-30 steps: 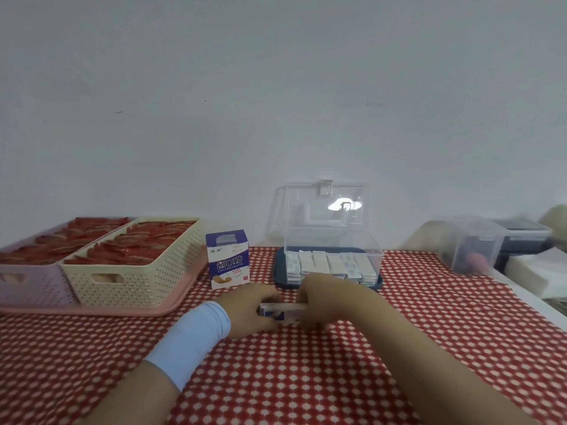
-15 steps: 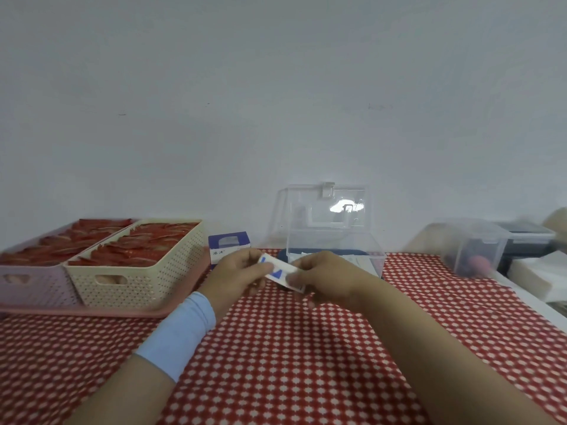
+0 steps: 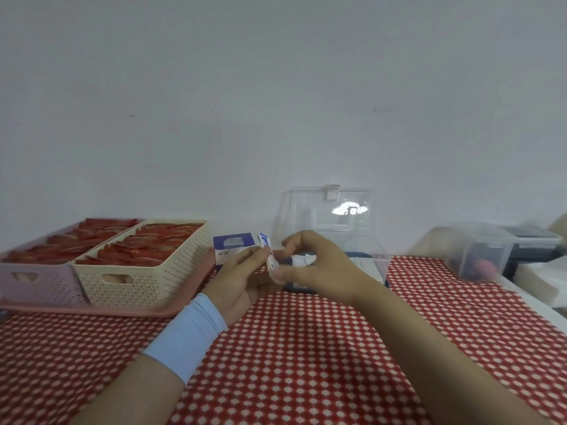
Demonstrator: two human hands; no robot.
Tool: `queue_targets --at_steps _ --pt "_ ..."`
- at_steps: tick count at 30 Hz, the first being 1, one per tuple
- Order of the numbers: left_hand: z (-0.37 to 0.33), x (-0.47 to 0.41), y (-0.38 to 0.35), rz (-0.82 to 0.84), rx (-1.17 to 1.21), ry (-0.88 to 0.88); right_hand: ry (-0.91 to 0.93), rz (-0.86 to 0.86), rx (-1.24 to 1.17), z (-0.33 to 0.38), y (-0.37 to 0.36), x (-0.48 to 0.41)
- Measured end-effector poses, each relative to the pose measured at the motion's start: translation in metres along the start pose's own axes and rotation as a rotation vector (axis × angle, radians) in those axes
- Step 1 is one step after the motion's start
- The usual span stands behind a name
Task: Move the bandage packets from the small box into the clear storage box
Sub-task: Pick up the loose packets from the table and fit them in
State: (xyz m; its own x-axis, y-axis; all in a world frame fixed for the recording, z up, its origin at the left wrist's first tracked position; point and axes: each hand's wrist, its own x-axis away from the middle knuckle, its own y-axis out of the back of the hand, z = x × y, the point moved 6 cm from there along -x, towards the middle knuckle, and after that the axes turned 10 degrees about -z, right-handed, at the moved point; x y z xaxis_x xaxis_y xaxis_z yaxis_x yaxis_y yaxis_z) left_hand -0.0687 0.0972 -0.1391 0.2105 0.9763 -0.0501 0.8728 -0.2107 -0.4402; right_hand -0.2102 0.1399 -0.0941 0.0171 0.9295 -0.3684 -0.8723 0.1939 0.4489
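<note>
Up come both hands off the surface, and the bandage packets (image 3: 271, 259) have tipped from slanted to nearly upright. The left hand (image 3: 242, 273) holds the stack with curled fingers (image 3: 259, 256); the right hand (image 3: 319, 266) pinches its lower end, thumb pressed on, other fingers arched above. The stack hangs in the air, just short of the clear storage box (image 3: 369, 262).

Open red-checked surface (image 3: 306, 363) spreads at six o'clock, between the forearms. Its pale right edge runs off at three o'clock.

At twelve to one o'clock the clear storage box stands with its lid (image 3: 328, 210) raised against the wall, white packets inside. The small box (image 3: 233, 245), blue and white, sits at eleven, just behind the left hand. At nine to ten, a cream basket (image 3: 144, 274) and a lilac basket (image 3: 36, 285), both holding red packets, share a pink tray (image 3: 122, 311). A clear tub (image 3: 478, 253) sits at two, contents blurred.
</note>
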Motion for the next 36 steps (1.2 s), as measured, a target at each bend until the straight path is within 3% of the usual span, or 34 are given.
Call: queue_targets --at_steps 4,8,15,20,22,28,30,33,36 --pt "0.008 0.005 -0.006 0.086 -0.034 0.052 0.208 0.15 0.222 0.011 -0.007 0.007" --pt "0.014 0.008 -0.007 0.135 -0.072 0.121 0.285 0.141 0.237 0.01 -0.012 0.007" --pt "0.019 0.012 -0.009 0.175 0.019 0.211 0.217 0.166 0.213 0.006 -0.013 0.007" --pt "0.017 0.016 -0.008 0.184 -0.034 0.222 0.032 0.184 -0.105 -0.001 0.0 -0.001" --pt "0.016 0.02 -0.011 0.198 -0.05 0.224 0.03 0.137 -0.023 -0.004 0.009 -0.007" --pt "0.018 0.023 -0.019 0.238 -0.254 0.249 0.024 0.228 0.097 -0.008 0.018 -0.009" --pt "0.014 0.018 -0.02 0.203 -0.467 0.16 0.011 0.198 0.14 -0.012 0.023 -0.012" --pt "-0.003 0.007 -0.027 0.076 -0.927 -0.197 0.0 0.148 0.157 -0.017 0.031 -0.017" --pt "-0.012 0.0 -0.041 -0.014 -1.008 -0.368 -0.031 0.079 0.171 -0.019 0.045 -0.023"
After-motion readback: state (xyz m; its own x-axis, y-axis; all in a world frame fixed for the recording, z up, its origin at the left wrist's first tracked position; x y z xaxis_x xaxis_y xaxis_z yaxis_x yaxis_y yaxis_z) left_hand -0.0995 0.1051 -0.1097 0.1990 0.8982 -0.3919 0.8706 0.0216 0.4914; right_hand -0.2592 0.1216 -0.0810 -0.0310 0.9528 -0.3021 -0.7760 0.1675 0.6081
